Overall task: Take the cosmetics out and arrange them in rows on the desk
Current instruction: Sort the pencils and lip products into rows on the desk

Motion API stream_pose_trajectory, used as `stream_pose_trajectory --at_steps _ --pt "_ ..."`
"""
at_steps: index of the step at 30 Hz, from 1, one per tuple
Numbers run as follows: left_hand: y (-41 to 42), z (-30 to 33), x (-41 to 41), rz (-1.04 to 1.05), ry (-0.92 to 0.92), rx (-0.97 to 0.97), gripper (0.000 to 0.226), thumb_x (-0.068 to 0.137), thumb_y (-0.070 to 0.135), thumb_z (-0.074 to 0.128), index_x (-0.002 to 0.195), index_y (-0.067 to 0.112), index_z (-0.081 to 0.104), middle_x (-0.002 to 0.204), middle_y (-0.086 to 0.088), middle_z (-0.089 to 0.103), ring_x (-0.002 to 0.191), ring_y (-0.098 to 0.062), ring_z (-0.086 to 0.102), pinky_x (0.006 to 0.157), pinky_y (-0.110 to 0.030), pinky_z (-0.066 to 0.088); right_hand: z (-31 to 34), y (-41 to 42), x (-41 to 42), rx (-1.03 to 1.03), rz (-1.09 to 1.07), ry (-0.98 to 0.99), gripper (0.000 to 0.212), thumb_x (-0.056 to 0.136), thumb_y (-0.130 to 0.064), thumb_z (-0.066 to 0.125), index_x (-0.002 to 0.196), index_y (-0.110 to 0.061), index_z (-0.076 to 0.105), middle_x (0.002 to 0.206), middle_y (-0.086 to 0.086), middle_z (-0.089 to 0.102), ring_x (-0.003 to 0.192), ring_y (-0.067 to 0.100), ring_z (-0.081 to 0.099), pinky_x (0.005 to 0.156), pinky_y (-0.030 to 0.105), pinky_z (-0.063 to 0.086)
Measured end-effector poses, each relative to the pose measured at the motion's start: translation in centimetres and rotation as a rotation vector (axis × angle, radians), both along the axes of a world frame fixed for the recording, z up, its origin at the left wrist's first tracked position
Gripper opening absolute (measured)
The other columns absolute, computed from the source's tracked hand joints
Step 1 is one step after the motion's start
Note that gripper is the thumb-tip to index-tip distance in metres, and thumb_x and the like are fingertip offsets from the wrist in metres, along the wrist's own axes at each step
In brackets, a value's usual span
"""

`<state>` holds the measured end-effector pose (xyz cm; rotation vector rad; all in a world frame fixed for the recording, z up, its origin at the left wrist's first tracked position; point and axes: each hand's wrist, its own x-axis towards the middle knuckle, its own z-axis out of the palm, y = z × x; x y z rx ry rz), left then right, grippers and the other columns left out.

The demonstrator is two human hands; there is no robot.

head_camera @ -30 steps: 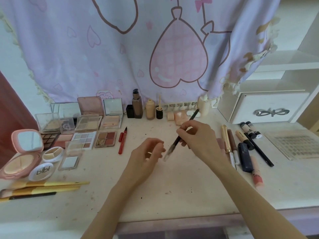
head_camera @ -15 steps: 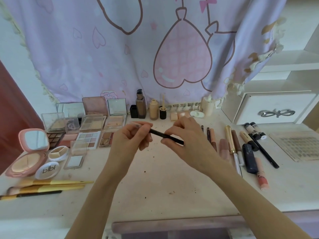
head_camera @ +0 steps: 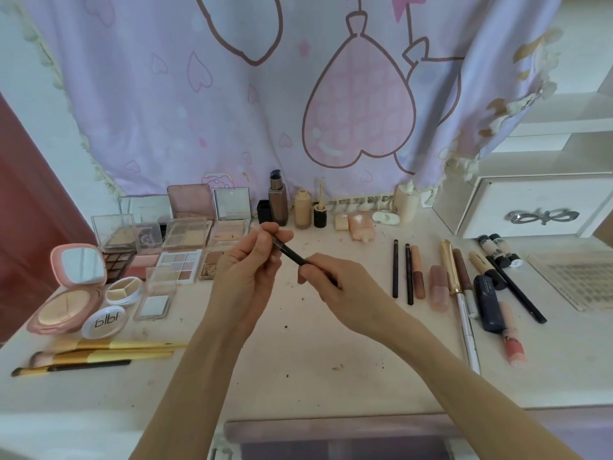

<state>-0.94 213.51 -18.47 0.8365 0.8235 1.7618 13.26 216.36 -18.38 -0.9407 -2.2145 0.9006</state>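
Note:
Both hands hold one thin black cosmetic pencil (head_camera: pixel 290 254) above the middle of the white desk (head_camera: pixel 298 360). My left hand (head_camera: pixel 247 263) pinches its upper left end and my right hand (head_camera: pixel 335 283) grips its lower right end. Eyeshadow palettes (head_camera: pixel 179 263) and compacts (head_camera: pixel 71 290) lie in rows at the left. Foundation bottles (head_camera: pixel 278 200) stand along the back. Pencils, lip glosses and tubes (head_camera: pixel 457 273) lie side by side at the right.
Yellow-handled brushes (head_camera: pixel 99 351) lie at the front left. A white drawer box (head_camera: pixel 537 207) with a bow handle stands at the back right, with a patterned sheet (head_camera: pixel 583 280) in front of it. A pink and lilac cloth (head_camera: pixel 298 94) hangs behind the desk.
A second ago only my right hand held the pencil, tilted upright. It now lies nearly level and further left, and my left hand has risen and taken hold of its other end.

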Motion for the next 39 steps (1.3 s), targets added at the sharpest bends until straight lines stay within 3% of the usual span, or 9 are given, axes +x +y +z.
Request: stream_pose_trajectory --at_steps 6,9,13,16,18,24,26,29,39 --pt "0.9 0.0 -0.4 0.117 -0.149 -0.034 0.012 0.079 0.017 0.055 0.076 0.012 0.065 0.068 -0.001 0.066 0.049 -0.003 0.046 0.046 -0.010 0.040 -0.8 0.6 -0.1 0.184 -0.097 -0.112 0.020 0.097 -0.032 0.043 0.094 -0.017 0.057 0.058 -0.009 0.047 0.049 0.010 0.042 0.050 0.023 0.032" --pt "1.1 0.5 -2.7 0.240 -0.113 -0.071 0.034 0.089 0.016 0.053 0.059 0.019 0.070 0.067 0.002 0.066 0.049 -0.002 0.044 0.043 -0.010 0.036 -1.5 0.7 0.7 0.119 -0.119 -0.121 0.021 0.096 -0.035 0.045 0.097 -0.019 0.059 0.062 -0.008 0.051 0.051 0.010 0.042 0.050 0.022 0.032" --pt "1.0 -0.3 -4.1 0.300 0.240 -0.230 0.025 0.089 0.016 0.058 0.068 0.017 0.071 0.064 0.001 0.056 0.056 -0.008 0.041 0.051 -0.018 0.036 -1.8 1.4 0.9 -0.100 -0.131 -0.123 0.017 0.098 -0.024 0.042 0.093 -0.021 0.058 0.066 -0.009 0.046 0.055 0.005 0.040 0.052 0.013 0.032" --pt "1.2 -1.6 -3.2 0.377 0.691 -0.417 0.009 0.086 0.020 0.064 0.086 0.011 0.067 0.068 0.001 0.059 0.062 -0.011 0.049 0.065 -0.025 0.042 -2.6 1.9 0.0 -0.294 -0.206 -0.030 0.025 0.097 -0.012 0.040 0.110 -0.008 0.060 0.066 -0.005 0.047 0.057 0.012 0.046 0.060 0.021 0.041" --pt "1.5 -2.2 -2.3 0.496 0.905 -0.482 0.021 0.084 0.023 0.067 0.102 0.015 0.060 0.077 0.003 0.063 0.070 -0.009 0.055 0.069 -0.024 0.043 -3.2 2.2 -0.8 -0.356 -0.284 0.032 0.028 0.096 -0.013 0.043 0.118 -0.009 0.059 0.070 -0.005 0.052 0.058 0.010 0.054 0.062 0.018 0.046" --pt "3.2 -4.5 -1.1 0.593 1.324 -0.421 0.018 0.088 0.021 0.060 0.103 0.011 0.057 0.089 -0.003 0.063 0.093 -0.019 0.051 0.074 -0.026 0.039 -4.7 3.2 -3.3 -0.186 -0.386 -0.012 0.032 0.093 -0.024 0.052 0.124 -0.016 0.055 0.090 -0.004 0.060 0.074 0.003 0.055 0.063 0.010 0.042" --pt "3.6 -5.3 -1.0 0.609 1.419 -0.404 0.018 0.090 0.020 0.057 0.103 0.009 0.057 0.091 -0.007 0.065 0.099 -0.023 0.046 0.080 -0.030 0.036 -5.1 3.6 -4.2 -0.120 -0.384 -0.073 0.033 0.093 -0.025 0.052 0.124 -0.015 0.056 0.105 0.002 0.063 0.093 0.014 0.059 0.079 0.019 0.043" --pt "4.3 -5.8 -1.2 0.643 1.524 -0.381 0.015 0.090 0.018 0.055 0.097 0.006 0.059 0.092 -0.010 0.065 0.095 -0.025 0.045 0.084 -0.033 0.035 -5.4 4.4 -5.1 -0.010 -0.386 -0.169 0.032 0.093 -0.025 0.051 0.122 -0.013 0.058 0.114 0.005 0.058 0.105 0.019 0.053 0.084 0.022 0.036" --pt "5.2 -7.0 -2.0 0.652 1.582 -0.354 0.011 0.084 0.011 0.064 0.081 0.002 0.060 0.083 -0.014 0.059 0.086 -0.028 0.048 0.077 -0.038 0.041 -6.3 5.0 -5.5 0.071 -0.366 -0.159 0.024 0.093 -0.023 0.053 0.111 -0.013 0.065 0.106 0.004 0.059 0.093 0.018 0.056 0.081 0.022 0.038"
